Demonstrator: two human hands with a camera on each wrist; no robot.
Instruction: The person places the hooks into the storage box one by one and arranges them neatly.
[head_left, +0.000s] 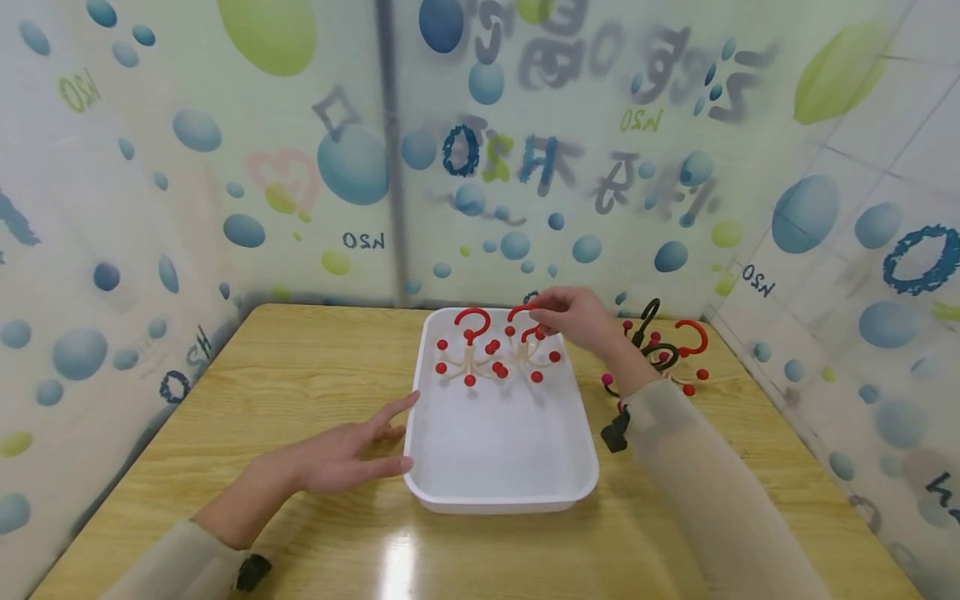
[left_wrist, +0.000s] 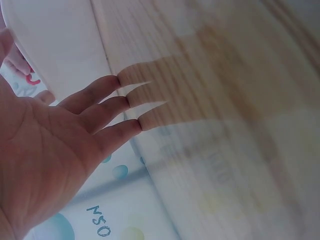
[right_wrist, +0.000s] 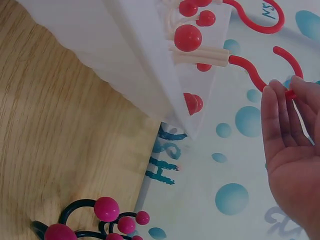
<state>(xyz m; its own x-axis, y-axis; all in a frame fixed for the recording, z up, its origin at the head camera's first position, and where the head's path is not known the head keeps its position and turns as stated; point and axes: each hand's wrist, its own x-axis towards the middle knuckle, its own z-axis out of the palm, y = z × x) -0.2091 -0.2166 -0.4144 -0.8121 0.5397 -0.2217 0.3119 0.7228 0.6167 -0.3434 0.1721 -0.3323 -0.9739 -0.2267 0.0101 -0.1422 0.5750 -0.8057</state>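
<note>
Head view: right hand [head_left: 576, 319] pinches the top of the red-hooked hanger [head_left: 522, 358] in the far-right corner of the tray [head_left: 502, 450]; left hand [head_left: 341, 457], fingers spread, touches its left edge. The neighbouring hanger [head_left: 469, 360] could be dragged, if their crowded arms catch.

The left hand [head_left: 337, 457] is spread; the right hand [head_left: 577, 318] (farther forward) pinches.

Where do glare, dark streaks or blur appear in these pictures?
Head view: bright glare on the table, nearer than the tray; left wrist view: dark streaks, shadow or reflection, from the left hand across the table; right wrist view: tray wall looks soft.
</note>
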